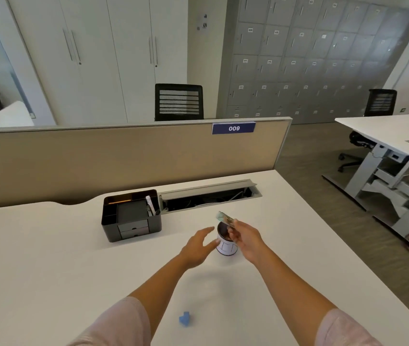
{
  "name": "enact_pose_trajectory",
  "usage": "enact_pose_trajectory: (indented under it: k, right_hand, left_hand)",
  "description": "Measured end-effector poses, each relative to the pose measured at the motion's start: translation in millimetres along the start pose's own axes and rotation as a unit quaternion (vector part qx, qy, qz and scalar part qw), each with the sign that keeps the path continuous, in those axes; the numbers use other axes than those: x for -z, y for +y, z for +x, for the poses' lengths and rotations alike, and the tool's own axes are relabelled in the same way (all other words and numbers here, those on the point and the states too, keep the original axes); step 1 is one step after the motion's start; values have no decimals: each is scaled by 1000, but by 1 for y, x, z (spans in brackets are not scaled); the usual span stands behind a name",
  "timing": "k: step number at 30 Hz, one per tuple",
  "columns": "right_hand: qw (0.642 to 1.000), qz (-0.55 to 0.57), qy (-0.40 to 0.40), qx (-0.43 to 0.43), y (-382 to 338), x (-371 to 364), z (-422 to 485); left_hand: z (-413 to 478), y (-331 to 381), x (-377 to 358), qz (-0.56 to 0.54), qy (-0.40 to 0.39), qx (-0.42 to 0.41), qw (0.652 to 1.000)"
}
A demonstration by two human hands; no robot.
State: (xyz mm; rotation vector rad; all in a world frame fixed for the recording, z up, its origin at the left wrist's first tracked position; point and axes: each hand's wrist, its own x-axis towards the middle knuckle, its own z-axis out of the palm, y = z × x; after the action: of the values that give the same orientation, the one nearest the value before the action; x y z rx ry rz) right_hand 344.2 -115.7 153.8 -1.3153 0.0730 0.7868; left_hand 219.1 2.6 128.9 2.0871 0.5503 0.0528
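While the white cup (227, 247) stands upright on the desk (49, 258), right of the desk's middle, the right hand (244, 237) holds a small flat packet (224, 218) just above the cup's open, dark mouth. The thumb and fingers of that hand are curled and pinch the packet's near end; its far end sticks out, tilted, past the cup's far rim. The left hand (198, 248) lies just beside the cup on its left, fingers straight and spread, holding nothing. Its thumb reaches toward the cup's wall, though it is too blurred to tell whether it touches. Dark lines mark the cup's white side.

Behind and to the left, well apart from the cup, sits a black desk organizer (131, 216) with small drawers and a white item in its back right compartment. An open cable tray (211, 196) runs beside it along the desk's far edge. A small blue block (185, 319) lies near the front, between the forearms. A beige partition (98, 156) bears a blue label (233, 128) reading 009.
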Motion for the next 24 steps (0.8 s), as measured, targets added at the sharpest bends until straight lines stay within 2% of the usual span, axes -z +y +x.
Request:
enact_pose_trajectory:
  k: [2, 5, 8, 13, 24]
  right_hand:
    - [993, -86, 77, 35, -4, 11, 12]
    - [942, -270, 161, 115, -8, 24, 23]
    - [905, -358, 127, 192, -9, 32, 28]
    - [857, -455, 67, 232, -6, 33, 32]
    - [836, -500, 31, 226, 0, 33, 41]
  left_hand:
    - [7, -7, -5, 80, -24, 3, 996]
    - [17, -15, -14, 179, -54, 6, 982]
    - [25, -15, -20, 239, -75, -1, 968]
    - [37, -13, -27, 304, -94, -12, 948]
    - [47, -14, -31, 376, -111, -39, 919]
